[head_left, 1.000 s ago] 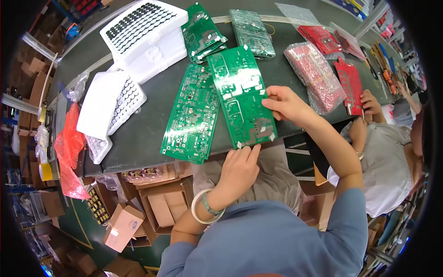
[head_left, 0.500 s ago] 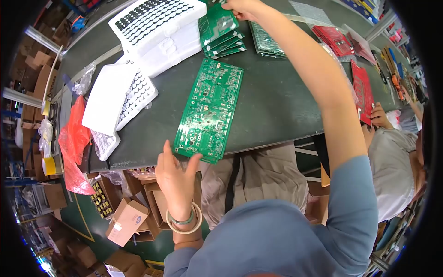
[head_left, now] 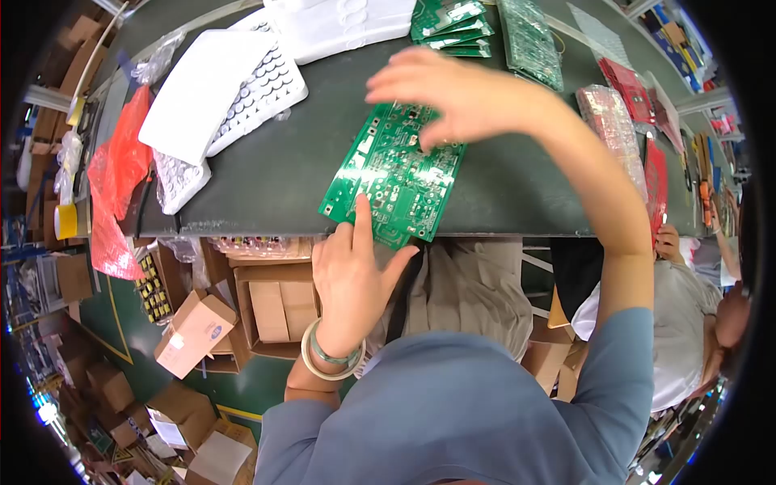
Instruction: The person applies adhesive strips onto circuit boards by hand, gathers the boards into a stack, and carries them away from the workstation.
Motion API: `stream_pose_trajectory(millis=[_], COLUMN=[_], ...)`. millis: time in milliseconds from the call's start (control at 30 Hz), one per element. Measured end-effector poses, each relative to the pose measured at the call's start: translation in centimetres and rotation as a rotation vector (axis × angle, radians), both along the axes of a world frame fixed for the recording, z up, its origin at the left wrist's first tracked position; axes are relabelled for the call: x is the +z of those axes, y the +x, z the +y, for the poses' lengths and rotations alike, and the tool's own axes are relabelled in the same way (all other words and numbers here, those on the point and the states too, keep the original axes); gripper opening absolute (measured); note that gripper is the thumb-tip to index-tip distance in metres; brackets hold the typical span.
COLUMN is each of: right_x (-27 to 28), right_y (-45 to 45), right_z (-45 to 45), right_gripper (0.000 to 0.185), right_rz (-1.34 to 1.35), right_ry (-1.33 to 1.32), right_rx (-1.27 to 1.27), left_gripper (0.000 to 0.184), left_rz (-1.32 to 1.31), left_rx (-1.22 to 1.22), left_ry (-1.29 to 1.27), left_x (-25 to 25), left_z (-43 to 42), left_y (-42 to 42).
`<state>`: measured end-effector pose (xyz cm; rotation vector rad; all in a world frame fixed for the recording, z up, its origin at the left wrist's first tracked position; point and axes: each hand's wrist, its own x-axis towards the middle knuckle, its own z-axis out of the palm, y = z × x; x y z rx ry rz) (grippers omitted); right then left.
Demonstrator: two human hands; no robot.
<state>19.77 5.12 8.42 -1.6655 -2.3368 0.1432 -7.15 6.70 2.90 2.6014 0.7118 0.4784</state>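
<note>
A green circuit board (head_left: 400, 182) lies at the near edge of the dark work table, slightly turned over at least one more green board (head_left: 392, 237) beneath it. My left hand (head_left: 352, 267) is at the near end, its index finger resting on the upper board's surface and its thumb held apart. Over the far end hovers my right hand (head_left: 444, 89), somewhat blurred, with fingers spread and nothing in them. It hides part of the far end. Past it lies a fanned pile of green boards (head_left: 453, 28).
White foam trays (head_left: 202, 89) stand at the left and back, beside red bubble wrap (head_left: 121, 178). Bubble-wrapped boards (head_left: 529, 44) lie at the back, red boards (head_left: 626, 89) to the right. A co-worker's hand (head_left: 669, 242) is at the right edge. Cardboard boxes (head_left: 275, 303) sit below the table.
My right hand has come back from the far pile to above the near board. My left hand has moved onto the board, whose top now lies at a different angle. The view has shifted.
</note>
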Motion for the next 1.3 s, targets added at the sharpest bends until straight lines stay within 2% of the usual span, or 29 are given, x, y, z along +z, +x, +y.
stream_pose_trajectory(millis=[33, 67, 133, 233, 400, 467, 567, 833, 967, 1033, 1100, 1167, 1233, 1300], right_x=[0.2, -0.2, -1.2, -0.9, -0.6, -0.5, -0.7, 0.6, 2.2, 4.2, 4.6, 4.8, 3.5, 1.3], right_y=[-1.8, -2.2, -2.7, -2.6, -2.9, -2.9, -2.9, -3.5, -3.4, -3.7, -3.1, -3.0, -3.0, -2.8], right_z=[-0.7, -0.7, -0.9, -1.1, -0.5, -0.2, -0.4, 1.4, 0.9, -0.8, -4.1, -8.2, -11.5, -14.1], right_gripper=[0.074, 0.074, 0.081, 0.081, 0.078, 0.077, 0.073, 0.069, 0.056, 0.037, 0.022, 0.016, 0.021, 0.027], right_rz=[-0.003, 0.003, -0.119, -0.085, -0.102, -0.110, -0.126, -0.258, -0.231, -0.259, -0.345, -0.460, -0.467, -0.357], right_ry=[-0.181, -0.177, -0.154, -0.207, -0.268, -0.293, -0.199, -0.199, -0.316, -0.458, -0.243, -0.090, -0.010, 0.056], right_rx=[-0.017, -0.013, 0.025, 0.031, 0.051, 0.034, 0.094, 0.173, 0.161, 0.132, 0.161, 0.080, -0.060, -0.154], left_gripper=[0.082, 0.082, 0.088, 0.094, 0.097, 0.094, 0.091, 0.082, 0.078, 0.076, 0.075, 0.074, 0.070, 0.065], left_rz=[-0.019, -0.013, -0.120, -0.109, -0.040, -0.041, 0.004, 0.010, 0.010, 0.016, 0.020, -0.027, -0.033, -0.057], left_rx=[-0.019, -0.015, 0.074, 0.210, 0.203, 0.174, 0.203, 0.190, 0.167, 0.167, 0.174, 0.107, 0.118, 0.106], left_ry=[-0.004, 0.000, -0.226, -0.208, -0.247, -0.140, -0.086, -0.063, -0.095, -0.129, -0.167, -0.171, -0.194, -0.286], left_x=[0.0, -0.1, -0.3, -0.9, -0.5, -0.6, -0.1, -0.6, -0.7, -0.8, -0.9, -0.8, -0.6, -0.3], left_z=[0.0, 0.0, 0.0, 0.3, 1.0, 1.2, 0.8, -0.3, -0.3, -0.4, -0.4, -0.3, -0.3, -0.4], left_y=[-0.1, -0.2, -0.6, -1.4, -1.4, -1.4, -1.3, -2.0, -2.3, -2.4, -2.6, -2.7, -2.7, -2.6])
